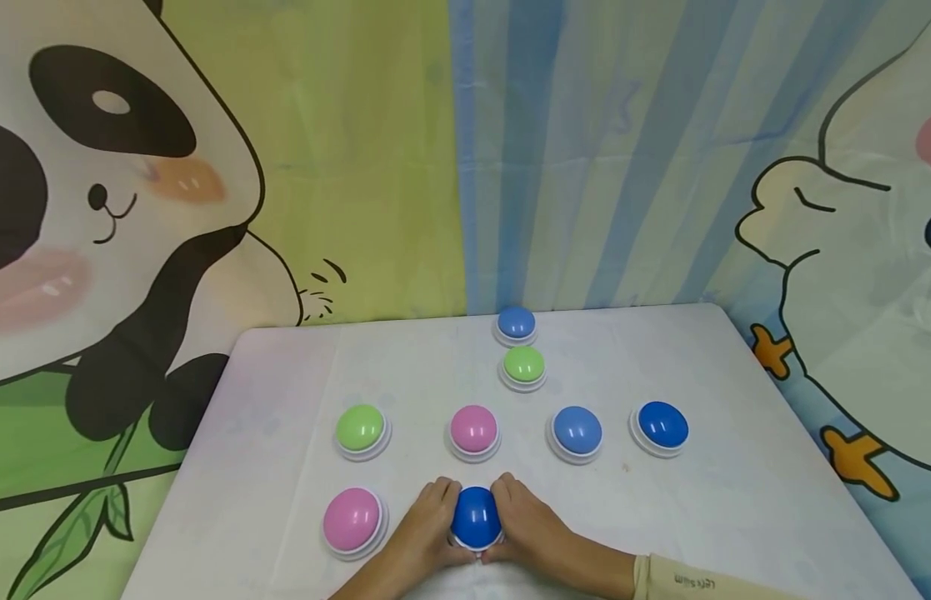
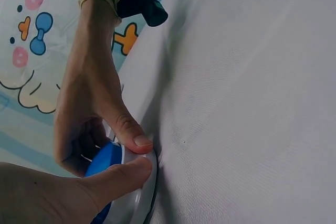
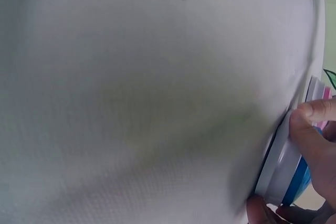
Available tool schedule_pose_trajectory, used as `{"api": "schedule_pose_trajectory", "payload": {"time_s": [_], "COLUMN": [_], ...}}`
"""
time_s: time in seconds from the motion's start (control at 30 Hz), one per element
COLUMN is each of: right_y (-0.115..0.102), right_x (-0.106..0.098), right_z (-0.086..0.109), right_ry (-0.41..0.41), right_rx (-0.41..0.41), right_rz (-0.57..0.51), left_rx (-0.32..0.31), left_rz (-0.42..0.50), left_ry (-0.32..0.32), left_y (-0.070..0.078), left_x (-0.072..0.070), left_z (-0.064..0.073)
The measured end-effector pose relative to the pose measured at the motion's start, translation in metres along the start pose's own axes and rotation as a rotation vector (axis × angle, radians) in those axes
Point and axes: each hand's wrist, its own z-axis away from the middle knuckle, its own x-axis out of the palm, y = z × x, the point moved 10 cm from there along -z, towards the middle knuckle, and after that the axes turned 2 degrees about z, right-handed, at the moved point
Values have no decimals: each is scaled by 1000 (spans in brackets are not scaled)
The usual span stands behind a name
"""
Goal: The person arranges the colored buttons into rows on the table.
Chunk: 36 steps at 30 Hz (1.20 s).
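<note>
A dark blue dome push button (image 1: 476,517) with a white round base sits at the front middle of the white-covered table. My left hand (image 1: 429,527) grips it from the left and my right hand (image 1: 531,525) from the right. Both thumbs meet at the near side of the base, with the fingers round the far sides. In the left wrist view the two thumbs press on the button's white base (image 2: 137,195), low over the cloth. The right wrist view shows the white base (image 3: 278,166) on edge between the fingers.
A pink button (image 1: 351,521) lies left of the hands. Behind stand a green button (image 1: 360,428), a pink one (image 1: 474,430), a lighter blue one (image 1: 578,431) and a dark blue one (image 1: 663,425). Farther back are another green (image 1: 523,364) and blue button (image 1: 516,322), near the cartoon-printed curtain (image 1: 375,167).
</note>
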Motion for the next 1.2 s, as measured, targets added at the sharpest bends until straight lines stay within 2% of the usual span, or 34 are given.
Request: {"api": "schedule_pose_trajectory", "payload": {"time_s": [0.13,0.37,0.47,0.63,0.77,0.83,1.03,1.2], "right_y": [1,-1,-1,0,0,0,0,4], "right_x": [2,-1,-8,-25,-32,-35,-42,-48], "right_z": [0,2,5,8,8,6,4,0], "right_ry": [-28,-59,-38,32,42,45,58,72], "right_rx": [8,-29,-41,-61,-72,-76,-85,-89], "right_rz": [-1,19,31,60,62,62,63,62], "left_rx": [-6,-62,-60,-25,7,15,5,38], "left_rz": [17,118,105,59,64,72,93,75], "left_ry": [-10,-87,-44,98,166,174,147,174], "left_y": [-2,-11,-13,-11,-7,-6,-5,-1], "left_x": [3,6,-4,-31,-46,-49,-50,-54], "left_z": [2,9,12,12,9,7,-1,-12]}}
